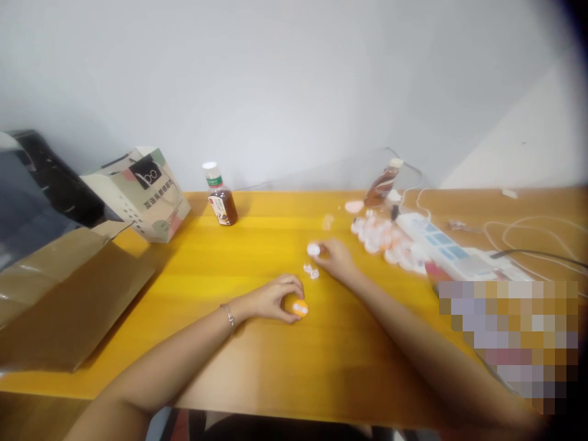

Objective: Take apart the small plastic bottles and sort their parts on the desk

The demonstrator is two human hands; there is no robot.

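Near the middle of the wooden table, my left hand (pixel 278 299) grips a small round orange piece (pixel 301 307) with whitish marks on its top, held between thumb and fingers. Farther out and to the right, my right hand (pixel 335 258) pinches a small round white piece (pixel 313 249) at its fingertips. Between the two hands lie small white cut-out shapes (pixel 311 271) with a printed pattern, too blurred to make out. Beyond my right hand, a cluster of pale round pieces (pixel 381 239), white and orange, spreads over the table.
A brown cardboard box (pixel 68 300) and a paper gift bag (pixel 142 196) stand at the left. A dark drink bottle (pixel 222 202) is at the back, another bottle (pixel 382 187) leans back right. A white power strip (pixel 441 242) with cables lies at the right.
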